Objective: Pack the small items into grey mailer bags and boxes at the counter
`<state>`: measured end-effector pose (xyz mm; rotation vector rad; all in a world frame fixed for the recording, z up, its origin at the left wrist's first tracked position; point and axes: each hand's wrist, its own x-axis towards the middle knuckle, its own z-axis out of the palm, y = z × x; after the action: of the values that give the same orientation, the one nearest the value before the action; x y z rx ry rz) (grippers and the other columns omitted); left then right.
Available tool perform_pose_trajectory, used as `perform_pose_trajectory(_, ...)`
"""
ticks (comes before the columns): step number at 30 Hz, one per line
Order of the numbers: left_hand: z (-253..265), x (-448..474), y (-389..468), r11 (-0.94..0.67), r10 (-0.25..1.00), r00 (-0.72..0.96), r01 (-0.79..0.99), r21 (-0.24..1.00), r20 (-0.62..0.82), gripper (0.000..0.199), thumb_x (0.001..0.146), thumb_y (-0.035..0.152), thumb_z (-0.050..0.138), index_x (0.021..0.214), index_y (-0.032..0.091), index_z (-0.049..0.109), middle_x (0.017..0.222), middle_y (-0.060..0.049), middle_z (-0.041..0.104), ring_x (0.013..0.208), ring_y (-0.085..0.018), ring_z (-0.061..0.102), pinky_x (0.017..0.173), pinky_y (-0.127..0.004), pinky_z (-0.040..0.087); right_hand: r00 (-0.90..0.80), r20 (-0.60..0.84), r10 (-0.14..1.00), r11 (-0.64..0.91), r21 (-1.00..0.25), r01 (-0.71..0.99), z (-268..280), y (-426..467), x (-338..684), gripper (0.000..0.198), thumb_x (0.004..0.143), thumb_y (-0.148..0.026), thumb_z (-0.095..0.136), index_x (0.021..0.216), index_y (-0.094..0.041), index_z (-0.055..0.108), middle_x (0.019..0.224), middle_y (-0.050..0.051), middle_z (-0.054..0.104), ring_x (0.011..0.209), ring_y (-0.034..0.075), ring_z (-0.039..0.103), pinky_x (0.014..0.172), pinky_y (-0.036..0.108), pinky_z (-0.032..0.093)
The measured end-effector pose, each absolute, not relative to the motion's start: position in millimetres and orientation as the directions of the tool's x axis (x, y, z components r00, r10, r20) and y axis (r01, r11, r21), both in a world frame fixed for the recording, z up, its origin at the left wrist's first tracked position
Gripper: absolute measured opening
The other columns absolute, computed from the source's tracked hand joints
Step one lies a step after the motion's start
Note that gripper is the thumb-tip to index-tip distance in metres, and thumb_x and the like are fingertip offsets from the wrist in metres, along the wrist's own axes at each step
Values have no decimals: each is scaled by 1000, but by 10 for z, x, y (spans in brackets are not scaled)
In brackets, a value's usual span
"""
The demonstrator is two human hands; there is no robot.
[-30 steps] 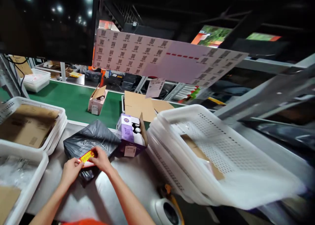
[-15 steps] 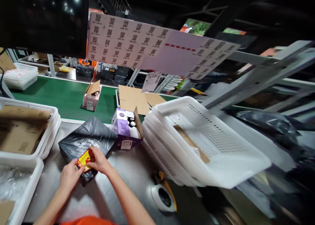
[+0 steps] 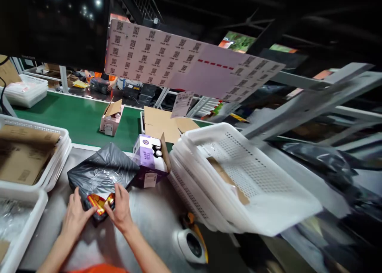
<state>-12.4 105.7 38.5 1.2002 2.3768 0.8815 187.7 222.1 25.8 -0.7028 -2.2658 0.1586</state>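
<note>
On the metal bench lies a package wrapped in black plastic (image 3: 109,167), set cornerwise in front of me. A red and yellow sticker (image 3: 97,203) sits on its near corner, and the sticker's right end curls up off the plastic. My left hand (image 3: 71,217) rests along the package's left side with fingers stretched and apart, its thumb tip touching the sticker's edge. My right hand (image 3: 121,211) has the curled end of the sticker between thumb and fingers. A purple and white box (image 3: 151,161) of white-capped bottles stands open just beyond the package's right corner.
Stacked white baskets (image 3: 253,185) lean at the right. More white trays (image 3: 61,153) holding cardboard are on the left. A tape roll on a dispenser (image 3: 192,245) lies near the front. Behind runs a green conveyor (image 3: 80,117) carrying an open pink box (image 3: 110,121).
Both hands have drawn slightly apart; the left fingers have spread onto the package's side. The sticker now lies lower on the near corner, its right end curled. The view has shifted slightly.
</note>
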Motion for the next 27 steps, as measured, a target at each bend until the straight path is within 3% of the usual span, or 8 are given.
perform_pose_trajectory(2, 347, -131, 1065, 413, 816, -576, 631, 657, 40, 99, 90, 52, 69, 166, 4, 26, 141, -24, 58, 134, -43, 66, 111, -51, 56, -586, 596, 549, 832, -322, 451, 277, 2303, 1831, 105, 86, -17, 67, 176, -22, 14, 161, 25, 48, 146, 43, 54, 114, 65, 55)
perform_pose_trajectory(9, 231, -135, 1077, 355, 801, -598, 523, 775, 37, 101, 87, 58, 66, 165, 6, 28, 160, -30, 40, 154, -51, 46, 125, -61, 47, -614, 544, 572, 820, -393, 416, 241, 2615, 1791, 101, 76, -14, 67, 171, -19, 31, 153, 24, 57, 139, 41, 60, 113, 64, 56)
perform_pose_trajectory(16, 4, -157, 1088, 316, 792, -610, 444, 839, 24, 107, 83, 64, 68, 166, 9, 29, 161, -28, 42, 153, -47, 51, 126, -62, 48, -620, 525, 583, 811, -415, 412, 197, 2615, 1809, 89, 79, -17, 68, 165, -16, 44, 152, 23, 63, 138, 38, 62, 112, 58, 56)
perform_pose_trajectory(19, -41, -188, 1096, 336, 789, -612, 495, 802, 48, 111, 83, 65, 70, 167, 4, 30, 166, -32, 36, 157, -49, 47, 126, -62, 47, -639, 549, 539, 841, -395, 370, 268, 2651, 1754, 65, 79, -13, 67, 143, -17, 65, 136, 19, 73, 124, 34, 69, 103, 52, 57)
perform_pose_trajectory(22, 4, -312, 1153, 297, 817, -556, 632, 716, 152, 117, 78, 62, 79, 169, 4, 34, 180, -34, 15, 168, -55, 24, 132, -68, 36, -674, 566, 475, 876, -374, 304, 387, 2661, 1724, 31, 81, -8, 62, 105, -23, 75, 109, 6, 82, 101, 25, 74, 93, 45, 54)
perform_pose_trajectory(24, 73, -462, 1255, 211, 853, -474, 695, 687, 217, 100, 90, 62, 69, 169, 9, 41, 186, -27, 12, 171, -52, 13, 135, -70, 29, -680, 609, 409, 909, -339, 243, 477, 2596, 1742, 26, 84, -6, 59, 98, -23, 71, 100, 2, 82, 92, 20, 74, 92, 42, 52)
perform_pose_trajectory(27, 244, -751, 1532, 160, 870, -426, 717, 678, 246, 70, 109, 51, 32, 161, 12, 56, 183, -19, 32, 173, -42, 19, 137, -65, 28, -632, 713, 303, 953, -230, 197, 609, 2403, 1794, 26, 93, -4, 52, 101, -23, 67, 97, 1, 81, 86, 17, 71, 94, 41, 50)
